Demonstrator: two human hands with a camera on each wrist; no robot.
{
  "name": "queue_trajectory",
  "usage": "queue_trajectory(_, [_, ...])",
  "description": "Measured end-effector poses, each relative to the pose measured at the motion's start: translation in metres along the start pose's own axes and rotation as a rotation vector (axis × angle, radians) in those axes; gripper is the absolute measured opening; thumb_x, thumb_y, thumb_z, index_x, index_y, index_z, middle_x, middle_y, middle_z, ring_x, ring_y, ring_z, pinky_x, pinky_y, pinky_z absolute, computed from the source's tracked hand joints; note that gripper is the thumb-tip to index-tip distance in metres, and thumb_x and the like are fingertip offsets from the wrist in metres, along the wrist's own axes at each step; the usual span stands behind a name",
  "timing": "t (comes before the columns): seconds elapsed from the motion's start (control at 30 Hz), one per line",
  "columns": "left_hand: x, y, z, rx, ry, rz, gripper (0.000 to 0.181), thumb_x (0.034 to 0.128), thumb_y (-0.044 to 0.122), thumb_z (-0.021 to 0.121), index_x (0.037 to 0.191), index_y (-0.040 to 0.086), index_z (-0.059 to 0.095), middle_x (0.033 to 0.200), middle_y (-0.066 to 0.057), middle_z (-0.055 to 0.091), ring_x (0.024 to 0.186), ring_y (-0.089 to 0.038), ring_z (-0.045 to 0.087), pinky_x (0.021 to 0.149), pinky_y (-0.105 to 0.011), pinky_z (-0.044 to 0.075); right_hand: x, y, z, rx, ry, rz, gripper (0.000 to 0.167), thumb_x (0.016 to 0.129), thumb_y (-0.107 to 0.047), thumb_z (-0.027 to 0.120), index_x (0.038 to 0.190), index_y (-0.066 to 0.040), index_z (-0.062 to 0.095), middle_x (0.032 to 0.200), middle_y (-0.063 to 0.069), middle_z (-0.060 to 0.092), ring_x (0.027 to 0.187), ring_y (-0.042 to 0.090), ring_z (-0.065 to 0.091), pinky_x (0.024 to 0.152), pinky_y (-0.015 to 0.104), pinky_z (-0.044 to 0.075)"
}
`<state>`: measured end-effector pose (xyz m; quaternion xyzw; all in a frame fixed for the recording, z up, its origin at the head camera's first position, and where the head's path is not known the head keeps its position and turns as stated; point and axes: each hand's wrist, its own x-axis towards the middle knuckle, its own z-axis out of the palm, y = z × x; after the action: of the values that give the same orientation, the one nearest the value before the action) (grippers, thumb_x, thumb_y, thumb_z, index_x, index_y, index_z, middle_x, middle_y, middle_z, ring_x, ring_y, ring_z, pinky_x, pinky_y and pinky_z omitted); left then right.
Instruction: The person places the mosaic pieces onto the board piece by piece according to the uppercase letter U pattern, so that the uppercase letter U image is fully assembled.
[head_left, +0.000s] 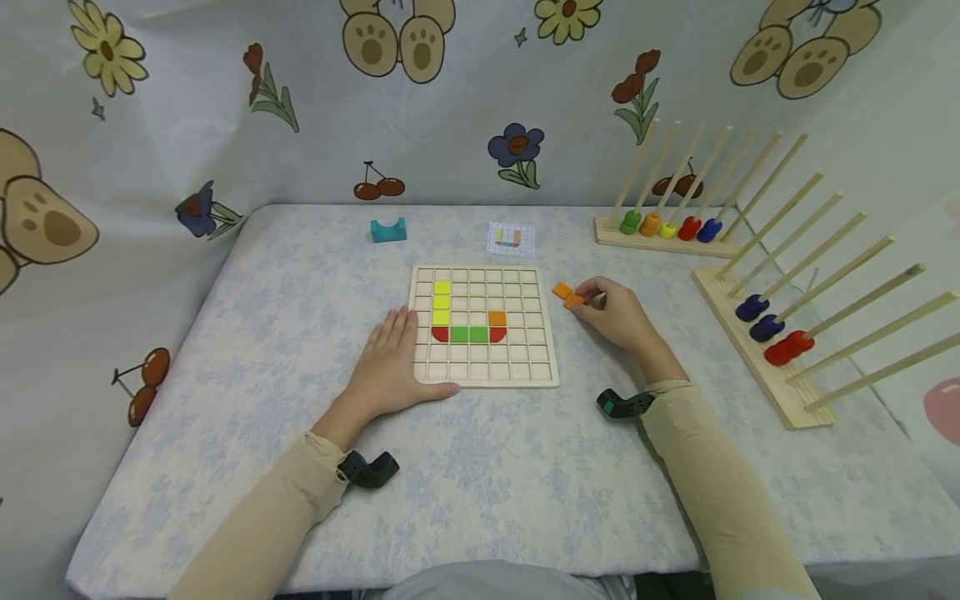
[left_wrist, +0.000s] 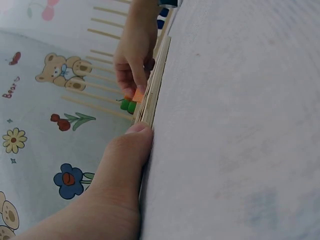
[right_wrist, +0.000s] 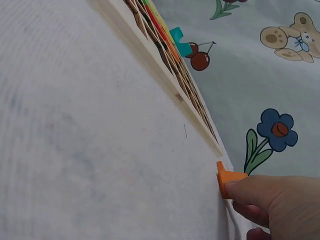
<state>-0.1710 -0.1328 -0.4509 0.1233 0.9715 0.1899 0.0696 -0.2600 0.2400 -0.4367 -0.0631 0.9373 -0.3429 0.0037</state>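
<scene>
A wooden grid board (head_left: 525, 371) lies flat on the table. Set in its cells are yellow tiles (head_left: 441, 302) in a column, green tiles (head_left: 468, 334) flanked by red curved tiles (head_left: 440, 334), and one orange tile (head_left: 497, 318). My left hand (head_left: 386, 367) rests along the board's left edge, fingers straight, thumb against the near edge. Right of the board, my right hand (head_left: 618, 315) pinches an orange square block (head_left: 573, 300) between thumb and fingers. Another orange block (head_left: 562, 290) lies beside it. In the right wrist view the thumb partly covers the orange block (right_wrist: 231, 181).
A small pattern card (head_left: 512, 240) lies behind the board, with a teal curved block (head_left: 388, 230) to its left. Two wooden peg racks with coloured beads stand at the right: one at the back (head_left: 611, 232), one nearer (head_left: 798, 407).
</scene>
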Motion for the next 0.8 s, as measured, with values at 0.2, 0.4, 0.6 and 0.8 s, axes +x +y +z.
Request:
queue_trajectory(0.2, [0.001, 0.000, 0.001, 0.005, 0.004, 0.001, 0.140, 0.0666, 0.092, 0.054, 0.159, 0.004, -0.003, 0.168, -0.015, -0.003, 0.156, -0.029, -0.006, 0.126, -0.050, 0.004, 0.002, -0.007, 0.000, 0.076, -0.002, -0.037, 0.021, 0.092, -0.023, 0.073, 0.108, -0.013, 0.066, 0.106, 0.007, 0.068, 0.084, 0.022, 0.052, 0.073, 0.033, 0.043])
queue_trajectory(0.4, [0.001, -0.001, 0.001, 0.006, 0.005, 0.003, 0.140, 0.0666, 0.093, 0.053, 0.159, 0.003, -0.003, 0.168, -0.015, -0.003, 0.156, -0.029, -0.005, 0.126, -0.051, 0.004, 0.010, -0.033, 0.010, 0.114, -0.054, -0.040, 0.019, 0.094, -0.025, 0.070, 0.109, -0.014, 0.067, 0.107, 0.006, 0.067, 0.084, 0.023, 0.051, 0.071, 0.033, 0.042])
queue_trajectory(0.6, [0.000, 0.000, 0.000, 0.002, -0.002, -0.006, 0.139, 0.0670, 0.091, 0.054, 0.159, 0.003, -0.002, 0.168, -0.015, -0.003, 0.156, -0.029, -0.006, 0.126, -0.050, 0.004, 0.016, -0.062, 0.031, 0.140, -0.118, -0.067, 0.018, 0.094, -0.024, 0.070, 0.109, -0.015, 0.067, 0.107, 0.004, 0.066, 0.091, 0.023, 0.051, 0.079, 0.035, 0.042])
queue_trajectory(0.8, [0.001, 0.001, -0.002, 0.002, -0.005, -0.004, 0.138, 0.0680, 0.090, 0.055, 0.159, 0.003, -0.002, 0.168, -0.015, -0.003, 0.156, -0.029, -0.006, 0.126, -0.050, 0.004, 0.020, -0.081, 0.047, 0.145, -0.159, -0.134, 0.015, 0.095, -0.025, 0.068, 0.107, -0.016, 0.067, 0.104, 0.003, 0.067, 0.092, 0.021, 0.054, 0.082, 0.035, 0.044])
